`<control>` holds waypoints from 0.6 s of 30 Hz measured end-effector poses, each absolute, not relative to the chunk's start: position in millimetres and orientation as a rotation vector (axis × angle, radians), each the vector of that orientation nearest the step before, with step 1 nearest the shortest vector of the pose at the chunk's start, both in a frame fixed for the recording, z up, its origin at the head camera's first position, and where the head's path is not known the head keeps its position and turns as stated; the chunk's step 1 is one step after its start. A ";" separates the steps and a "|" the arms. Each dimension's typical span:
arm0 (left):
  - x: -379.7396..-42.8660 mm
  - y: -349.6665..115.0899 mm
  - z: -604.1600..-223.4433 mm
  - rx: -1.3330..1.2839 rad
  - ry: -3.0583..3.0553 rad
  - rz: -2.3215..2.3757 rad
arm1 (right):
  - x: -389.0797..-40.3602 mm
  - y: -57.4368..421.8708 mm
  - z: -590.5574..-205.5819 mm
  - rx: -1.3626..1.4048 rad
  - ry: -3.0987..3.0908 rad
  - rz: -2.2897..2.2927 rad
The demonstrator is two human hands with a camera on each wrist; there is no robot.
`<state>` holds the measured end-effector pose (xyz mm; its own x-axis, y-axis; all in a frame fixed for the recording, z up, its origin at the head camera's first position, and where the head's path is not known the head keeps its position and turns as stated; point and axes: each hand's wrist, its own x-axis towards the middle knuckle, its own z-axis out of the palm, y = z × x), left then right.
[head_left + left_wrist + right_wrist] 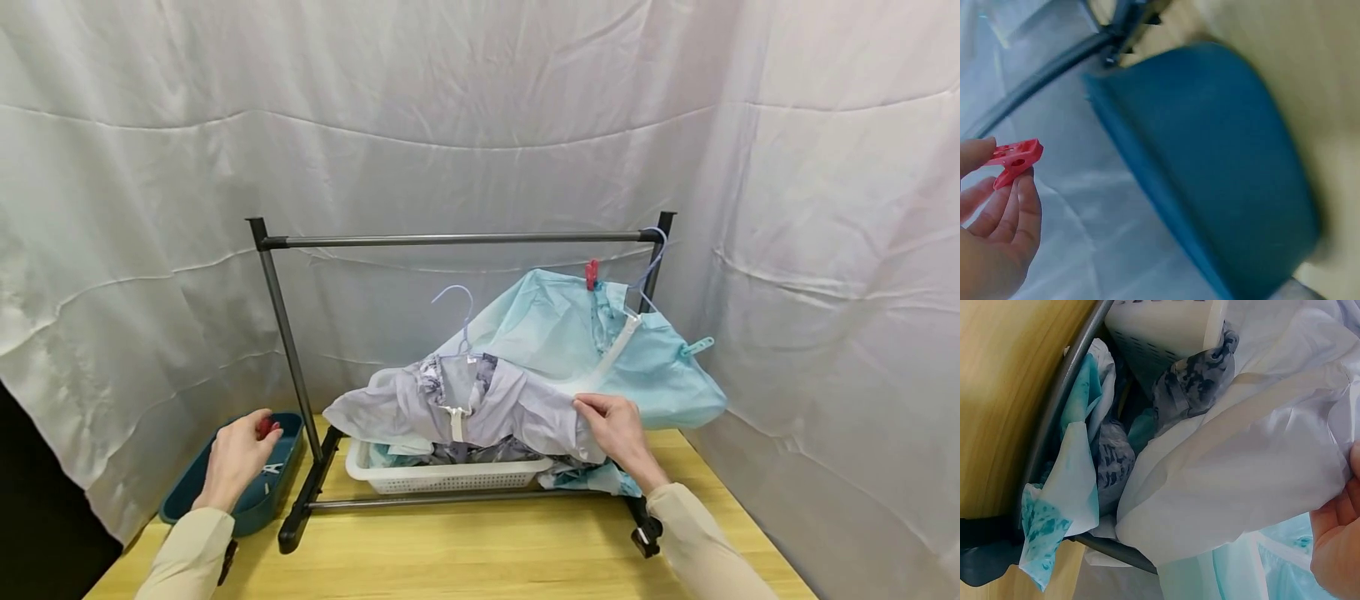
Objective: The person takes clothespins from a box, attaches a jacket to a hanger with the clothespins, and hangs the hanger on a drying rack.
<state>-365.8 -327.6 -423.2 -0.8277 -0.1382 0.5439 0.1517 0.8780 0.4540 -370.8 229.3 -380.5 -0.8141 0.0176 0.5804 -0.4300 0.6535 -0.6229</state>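
My left hand pinches a red clothespin between thumb and fingers, above the rim of a dark teal basin. With its thumb and fingers my right hand pinches the right shoulder of a pale lavender garment. That garment is on a lilac hanger, whose hook shows below the rail, apart from it. Behind it a light blue garment slants from another hanger at the rail's right end. A red clip and a turquoise clip are on the blue garment.
A dark metal rack stands on the wooden table. Under the garments sits a white basket of cloth, some spilling out on the right. The basin holds a few more clips. Pale curtains hang behind and at both sides.
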 end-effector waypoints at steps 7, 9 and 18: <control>-359.3 -303.9 -398.7 -0.149 -2.427 -0.760 | -370.9 228.1 -379.6 0.291 -2.331 1.069; -357.6 -296.4 -391.4 -0.196 -2.404 -0.780 | -371.3 227.7 -379.2 0.289 -2.332 1.063; -350.7 -257.8 -358.5 -0.357 -2.371 -0.952 | -371.0 225.6 -379.1 0.295 -2.324 1.074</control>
